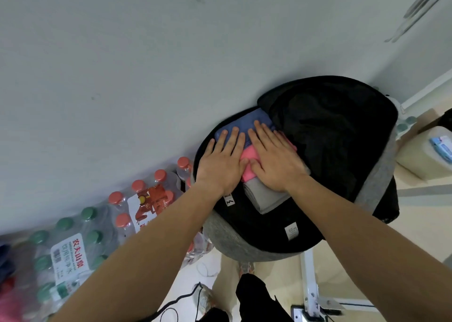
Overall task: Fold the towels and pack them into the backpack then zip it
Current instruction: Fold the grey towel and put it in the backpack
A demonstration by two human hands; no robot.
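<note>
**Towels point(265, 199) pressed flat in the open backpack point(227, 241)**

Backpack unzipped, lying at the edge of the pale tabletop point(122, 65). Its black front flap point(330, 126) is thrown back to my right, and its grey outer shell hangs past the edge toward me.

Three folded towels sit in the main compartment in a row. The blue towel point(254, 118) is farthest from me, the pink towel point(249, 153) is in the middle, and the grey towel point(259, 194) is nearest.

My left hand point(220, 161) lies palm down with the fingers straight and slightly spread. Its fingertips are on the blue towel and its outer edge is over the bag's black rim. My right hand point(275, 157) lies just beside it, equally flat. It covers most of the pink towel, its fingertips reach the blue one, and its wrist is above the grey one. My thumbs nearly meet over the pink towel. Neither hand grips anything; both simply press on the stack.

Two small white labels point(291, 232) show on the black lining near the grey towel.

Down to my left, beside the tabletop, stand shrink-wrapped packs of water bottles, some with red caps point(138, 186) and some with green caps point(64, 224). To the right, past the backpack, is a pale plastic jug point(420, 160) with a blue label. Below me I see a white metal frame leg point(309, 285) and a black cable point(176, 299) on the light floor.
</note>
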